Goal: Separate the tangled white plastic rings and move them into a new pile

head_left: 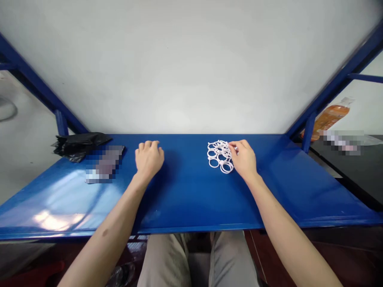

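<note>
A bunch of joined white rings (222, 154), apparently plastic, is over the blue table, right of the middle. My right hand (243, 158) pinches its right edge between thumb and fingers. Several rings overlap there, and the fingertips cover part of them. To the left, my left hand (149, 158) is at the tabletop, back of the hand up and fingers curled under. No object shows in it, and its fingertips are hidden from me.
On the left of the blue table (185, 199) lie a crumpled black plastic bag (80, 143) and a blurred-out flat object (106, 163). Blue metal bars (332, 87) slope along both sides. An orange bottle (330, 117) stands beyond the right bar. A pale wall rises behind the table.
</note>
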`<state>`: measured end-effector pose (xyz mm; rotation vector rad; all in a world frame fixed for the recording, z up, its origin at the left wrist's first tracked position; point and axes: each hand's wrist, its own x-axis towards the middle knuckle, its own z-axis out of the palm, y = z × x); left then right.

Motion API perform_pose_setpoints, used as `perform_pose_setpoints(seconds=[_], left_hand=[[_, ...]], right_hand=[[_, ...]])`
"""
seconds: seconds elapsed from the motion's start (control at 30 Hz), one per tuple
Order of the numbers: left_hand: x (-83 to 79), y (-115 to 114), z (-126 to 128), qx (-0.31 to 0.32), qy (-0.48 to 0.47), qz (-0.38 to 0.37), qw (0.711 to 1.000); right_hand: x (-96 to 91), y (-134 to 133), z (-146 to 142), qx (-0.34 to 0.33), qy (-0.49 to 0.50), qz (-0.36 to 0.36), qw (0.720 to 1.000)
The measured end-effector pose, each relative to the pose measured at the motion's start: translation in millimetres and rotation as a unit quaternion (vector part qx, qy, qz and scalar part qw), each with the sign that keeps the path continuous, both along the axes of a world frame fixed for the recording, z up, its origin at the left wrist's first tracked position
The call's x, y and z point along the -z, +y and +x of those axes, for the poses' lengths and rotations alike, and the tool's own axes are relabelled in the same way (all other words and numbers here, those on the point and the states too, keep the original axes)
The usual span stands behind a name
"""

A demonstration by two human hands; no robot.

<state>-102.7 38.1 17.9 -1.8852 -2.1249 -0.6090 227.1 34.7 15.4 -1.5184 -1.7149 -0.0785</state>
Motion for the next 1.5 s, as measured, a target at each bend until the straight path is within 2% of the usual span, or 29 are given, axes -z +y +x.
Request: perform_pose_setpoints(seconds=[0.03, 0.1, 0.2, 0.4, 0.47, 0.57, 0.7, 0.77, 0.87, 0.97, 1.07, 1.17, 1.23, 1.37, 1.43, 1.5], left_hand=[[0.1, 1, -7, -0.039, 0.017, -0.029, 0.999], [0.4, 1, -16, -0.072, 0.033, -0.09, 0.993], [-0.1, 1, -19, -0.07, 0.041, -0.143, 0.986], [-6.1, 0, -18, -0.045, 0.045, -0.162, 0.985], [-8.2, -1, -17, -0.043, 0.044, -0.151, 0.987], [-11.2, -3, -13, -0.045, 0.047, -0.095, 0.993], [-14.7, -7, -7, -0.037, 0.04, -0.031, 0.998], [-15.9, -8, -5, -0.032, 0.029, -0.027, 0.999], [-15.4, -9, -1, -0.017, 0.015, -0.015, 1.0], [-11.8, -9, 7, 0.039, 0.012, 0.019, 0.999], [-7.2, -11, 22, 0.163, 0.003, 0.055, 0.985], [-4.2, -17, 39, 0.297, 0.001, 0.075, 0.952], [-3.6, -23, 50, 0.363, 0.006, 0.085, 0.928], [-1.9, -33, 64, 0.443, 0.006, 0.078, 0.893], [1.3, -35, 67, 0.463, -0.007, 0.08, 0.883], [5.8, -35, 69, 0.449, -0.054, 0.102, 0.886]], right_hand=[[-0.7, 2, 8, 0.037, -0.004, -0.016, 0.999], [-1.2, 6, 19, 0.083, -0.007, -0.042, 0.996], [-1.5, 8, 24, 0.102, -0.002, -0.066, 0.993], [-3.1, 8, 22, 0.12, 0.011, -0.063, 0.991], [-2.6, 9, 21, 0.088, 0.022, -0.052, 0.995], [-0.2, 9, 16, -0.01, 0.031, -0.033, 0.999], [5.7, 5, 2, -0.113, -0.007, -0.037, 0.993], [9.3, 3, -5, -0.136, -0.035, -0.045, 0.989], [13.5, 3, -11, -0.128, -0.058, -0.04, 0.989], [13.4, 4, -12, -0.105, -0.058, -0.017, 0.993], [8.2, 0, -14, -0.101, -0.045, 0.012, 0.994], [1.0, -10, -25, -0.14, -0.006, 0.022, 0.99], [-2.3, -20, -37, -0.193, 0.04, -0.013, 0.98], [-1.1, -36, -63, -0.262, 0.141, -0.112, 0.948], [2.6, -38, -70, -0.258, 0.164, -0.117, 0.945], [6.5, -36, -72, -0.243, 0.176, -0.107, 0.948]])
